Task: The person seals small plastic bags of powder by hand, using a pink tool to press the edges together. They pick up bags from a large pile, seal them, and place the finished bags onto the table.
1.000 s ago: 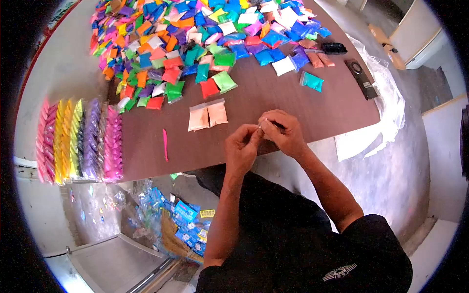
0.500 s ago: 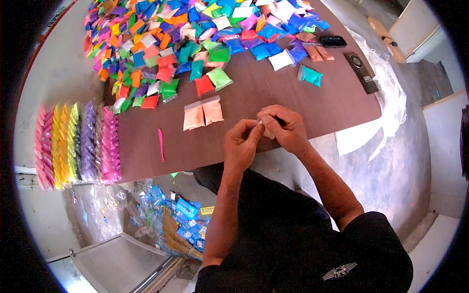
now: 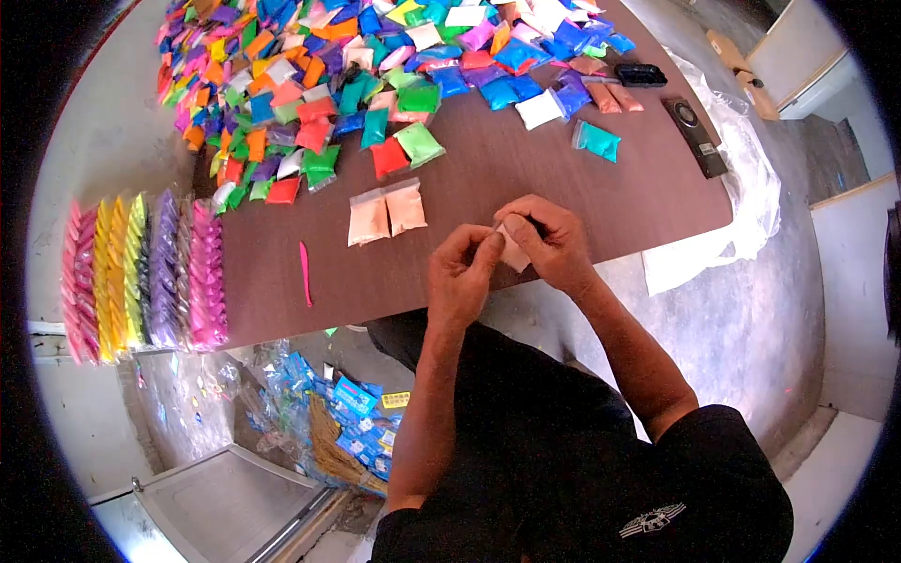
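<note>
Near the table's front edge, both hands meet at a small pale peach packet (image 3: 514, 253). My left hand (image 3: 465, 272) pinches its upper left corner between thumb and fingers. On the other side, my right hand (image 3: 546, 240) is closed on its top edge, with the packet hanging below the fingers. A pair of peach packets (image 3: 388, 214) lies on the brown table (image 3: 497, 178) to the upper left of my hands. Farther left rests a thin pink tool (image 3: 305, 274).
A big heap of colourful packets (image 3: 310, 103) covers the table's far left. Twisted bundles (image 3: 141, 272) stand at the left edge. A teal packet (image 3: 597, 141), a black tray (image 3: 641, 75) and a dark box (image 3: 694, 138) lie to the right. A broom (image 3: 333, 446) is below.
The small packet now hangs lower and shows more of its surface between my hands. My right hand has risen slightly. The view has shifted a little.
</note>
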Demonstrator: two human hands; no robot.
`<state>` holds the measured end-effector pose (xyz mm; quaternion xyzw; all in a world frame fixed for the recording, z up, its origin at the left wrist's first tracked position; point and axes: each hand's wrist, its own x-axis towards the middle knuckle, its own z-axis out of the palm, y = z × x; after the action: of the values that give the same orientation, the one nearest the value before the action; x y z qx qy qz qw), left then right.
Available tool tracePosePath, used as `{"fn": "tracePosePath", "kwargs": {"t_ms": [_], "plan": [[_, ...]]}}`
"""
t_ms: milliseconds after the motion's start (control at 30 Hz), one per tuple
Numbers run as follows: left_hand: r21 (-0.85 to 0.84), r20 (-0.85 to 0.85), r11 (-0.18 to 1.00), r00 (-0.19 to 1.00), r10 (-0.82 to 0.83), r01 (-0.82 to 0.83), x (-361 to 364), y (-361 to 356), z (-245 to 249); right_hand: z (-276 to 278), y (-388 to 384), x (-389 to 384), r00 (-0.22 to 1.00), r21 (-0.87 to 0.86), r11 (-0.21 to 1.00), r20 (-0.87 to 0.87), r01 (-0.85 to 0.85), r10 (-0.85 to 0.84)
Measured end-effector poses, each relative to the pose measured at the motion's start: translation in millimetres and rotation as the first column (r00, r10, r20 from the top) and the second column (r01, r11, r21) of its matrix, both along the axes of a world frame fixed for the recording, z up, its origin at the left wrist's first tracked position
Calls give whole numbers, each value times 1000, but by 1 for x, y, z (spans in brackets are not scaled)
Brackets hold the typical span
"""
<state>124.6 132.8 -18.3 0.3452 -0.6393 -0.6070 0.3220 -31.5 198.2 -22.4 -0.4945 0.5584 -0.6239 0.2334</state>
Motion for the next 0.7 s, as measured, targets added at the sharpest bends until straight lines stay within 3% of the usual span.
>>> {"fn": "tracePosePath", "kwargs": {"t_ms": [200, 267, 367, 467, 567, 700], "plan": [[-51, -52, 999, 999, -10, 8, 2, 1, 5, -2, 2, -1, 998, 57, 997, -30, -60, 61], [86, -10, 996, 1000, 8, -7, -2, 2, 14, -4, 3, -2, 997, 98, 995, 72, -7, 0], [35, 106, 999, 994, -30, 26, -1, 1, 11, -5, 2, -1, 994, 30, 999, 97, 38, -41], [-6, 111, 1000, 994, -6, 7, 0, 1, 13, 0, 1, 1, 998, 42, 999, 56, 18, -21], [-26, 54, 1000, 999, -1, 3, 2, -1, 3, -2, 0, 0, 997, 97, 995, -59, -35, 41], [-34, 13, 999, 1000, 27, -27, 2, 1, 7, -7, 0, -4, 995, 111, 989, 19, -99, 98]]}}
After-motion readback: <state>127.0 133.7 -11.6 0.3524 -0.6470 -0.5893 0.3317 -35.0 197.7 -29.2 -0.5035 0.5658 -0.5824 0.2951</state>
